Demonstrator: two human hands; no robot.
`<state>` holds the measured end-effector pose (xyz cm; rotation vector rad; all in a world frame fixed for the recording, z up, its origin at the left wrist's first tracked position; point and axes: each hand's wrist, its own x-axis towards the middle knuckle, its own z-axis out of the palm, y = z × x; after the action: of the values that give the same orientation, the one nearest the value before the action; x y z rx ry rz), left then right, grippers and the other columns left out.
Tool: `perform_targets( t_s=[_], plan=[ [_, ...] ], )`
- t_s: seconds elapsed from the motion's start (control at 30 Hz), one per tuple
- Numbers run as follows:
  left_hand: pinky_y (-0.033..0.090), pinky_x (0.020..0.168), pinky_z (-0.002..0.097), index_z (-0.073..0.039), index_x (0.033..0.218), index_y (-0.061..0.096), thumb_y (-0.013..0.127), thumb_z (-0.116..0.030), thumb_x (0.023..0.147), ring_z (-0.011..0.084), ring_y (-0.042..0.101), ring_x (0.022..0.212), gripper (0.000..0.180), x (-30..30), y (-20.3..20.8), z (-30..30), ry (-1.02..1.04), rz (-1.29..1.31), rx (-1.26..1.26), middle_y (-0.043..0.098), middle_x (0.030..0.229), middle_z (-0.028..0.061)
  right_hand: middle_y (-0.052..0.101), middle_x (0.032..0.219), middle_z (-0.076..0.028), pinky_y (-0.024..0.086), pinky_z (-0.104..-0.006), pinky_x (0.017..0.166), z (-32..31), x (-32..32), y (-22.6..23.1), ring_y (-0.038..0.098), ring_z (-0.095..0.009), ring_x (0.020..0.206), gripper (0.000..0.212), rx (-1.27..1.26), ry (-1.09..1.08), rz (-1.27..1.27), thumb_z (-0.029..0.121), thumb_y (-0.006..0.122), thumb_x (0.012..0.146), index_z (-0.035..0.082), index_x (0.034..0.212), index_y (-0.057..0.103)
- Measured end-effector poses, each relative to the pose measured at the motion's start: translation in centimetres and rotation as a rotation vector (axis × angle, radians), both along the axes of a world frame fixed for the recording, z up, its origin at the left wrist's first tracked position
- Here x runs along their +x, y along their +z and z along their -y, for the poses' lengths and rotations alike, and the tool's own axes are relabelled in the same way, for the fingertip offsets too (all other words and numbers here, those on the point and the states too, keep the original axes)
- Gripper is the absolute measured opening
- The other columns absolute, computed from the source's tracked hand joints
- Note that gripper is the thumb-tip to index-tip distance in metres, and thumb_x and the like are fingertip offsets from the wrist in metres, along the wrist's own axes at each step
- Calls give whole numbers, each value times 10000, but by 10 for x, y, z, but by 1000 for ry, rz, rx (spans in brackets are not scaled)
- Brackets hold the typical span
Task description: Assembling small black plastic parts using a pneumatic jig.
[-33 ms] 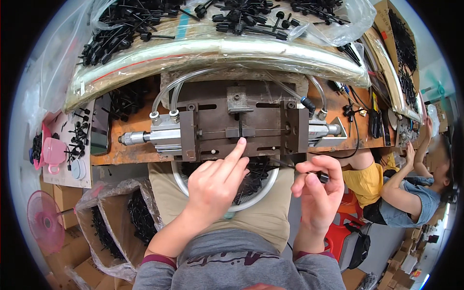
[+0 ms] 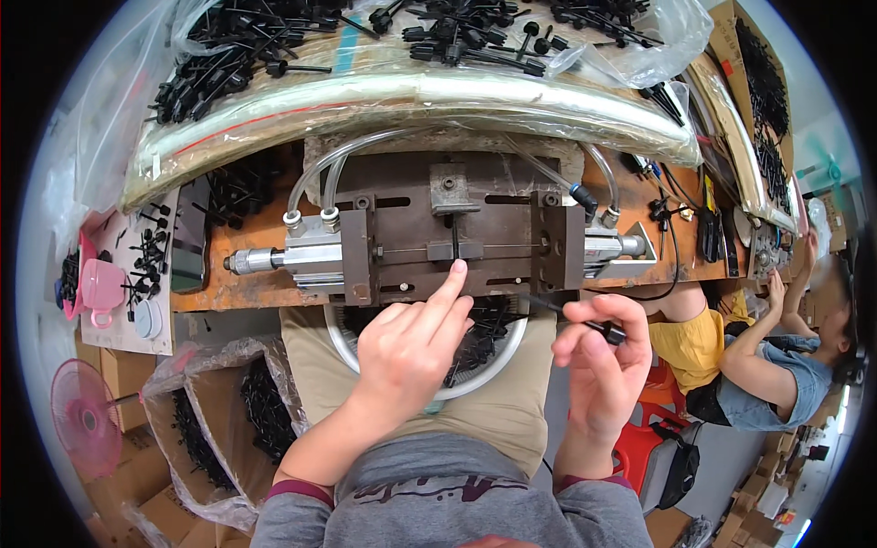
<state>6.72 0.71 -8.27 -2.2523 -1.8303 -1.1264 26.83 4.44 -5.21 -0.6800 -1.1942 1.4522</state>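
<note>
A black stemmed part [image 2: 455,239] sits upright in the small block at the middle of the dark metal clamping fixture [image 2: 402,173]. My left hand [image 2: 406,352] reaches up with its index finger stretched out, its tip at the lower end of that part; the hand grips nothing and its other fingers are partly bent. To the right, my right hand [image 2: 603,365] pinches another black stemmed part [image 2: 598,327] between thumb and fingers. Its thin stem points up and left, its thicker head to the right. Below the fixture, a white-rimmed basket [image 2: 523,342] on my lap holds many black parts.
Silver air cylinders [image 2: 315,256] with clear hoses flank the fixture on a wooden bench [image 2: 228,297]. Plastic-covered heaps of black parts [image 2: 466,32] lie beyond. Lined boxes [image 2: 215,411] and a pink fan [image 2: 87,418] stand left. Another person [image 2: 763,384] works at right.
The part in my right hand has turned, so its stem and head show more clearly now. My left hand has barely shifted at the fixture.
</note>
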Motion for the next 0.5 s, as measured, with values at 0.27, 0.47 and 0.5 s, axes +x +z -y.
perform_targets(
  t_s=[0.27, 0.47, 0.5],
  plan=[
    [467, 564, 250, -63, 894, 702, 793, -161, 693, 148, 609, 585, 242, -2, 0, -10, 20, -49, -6, 683, 1187, 86, 448, 1361, -351, 495, -467, 989, 15, -10, 14, 534, -451, 1224, 629, 58, -130, 2, 336, 495, 983, -107, 1400, 336],
    [459, 544, 242, -66, 895, 705, 794, -158, 694, 144, 591, 558, 239, -4, 1, -9, 16, -30, -12, 683, 1189, 84, 506, 1304, -305, 527, -451, 959, 7, -9, 4, 575, -397, 1194, 393, 304, 4, 126, -58, 685, 790, -49, 1153, 535],
    [459, 542, 242, -66, 894, 706, 794, -156, 694, 143, 590, 557, 237, -5, 1, -10, 17, -26, -6, 684, 1189, 84, 516, 1293, -301, 533, -447, 950, 7, -9, 5, 580, -394, 1189, 391, 317, 35, 180, -90, 698, 758, -46, 1121, 558]
  ],
)
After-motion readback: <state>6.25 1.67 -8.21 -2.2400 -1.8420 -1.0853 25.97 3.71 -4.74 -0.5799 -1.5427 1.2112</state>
